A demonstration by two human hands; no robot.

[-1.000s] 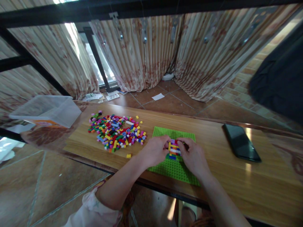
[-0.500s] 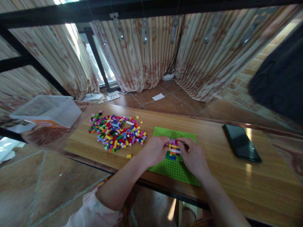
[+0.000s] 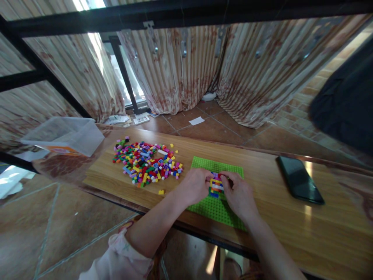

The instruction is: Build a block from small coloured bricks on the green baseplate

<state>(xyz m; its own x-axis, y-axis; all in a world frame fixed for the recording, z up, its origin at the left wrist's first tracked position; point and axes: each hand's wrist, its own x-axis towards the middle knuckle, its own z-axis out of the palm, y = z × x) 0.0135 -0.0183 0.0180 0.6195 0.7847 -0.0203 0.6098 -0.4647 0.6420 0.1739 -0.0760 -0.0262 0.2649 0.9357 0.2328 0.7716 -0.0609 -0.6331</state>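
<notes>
Flanking brick stack (image 3: 216, 186), left hand (image 3: 198, 187), right hand (image 3: 239, 195)

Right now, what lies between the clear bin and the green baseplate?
The head view shows a heap of mixed-colour bricks between the bin and the baseplate, on the wooden tabletop, with one yellow brick apart on its near side.

The block (image 3: 216, 186), built of rows in yellow, white, orange, blue and purple, sat over the middle of the flat, studded green plate (image 3: 224, 210).
</notes>
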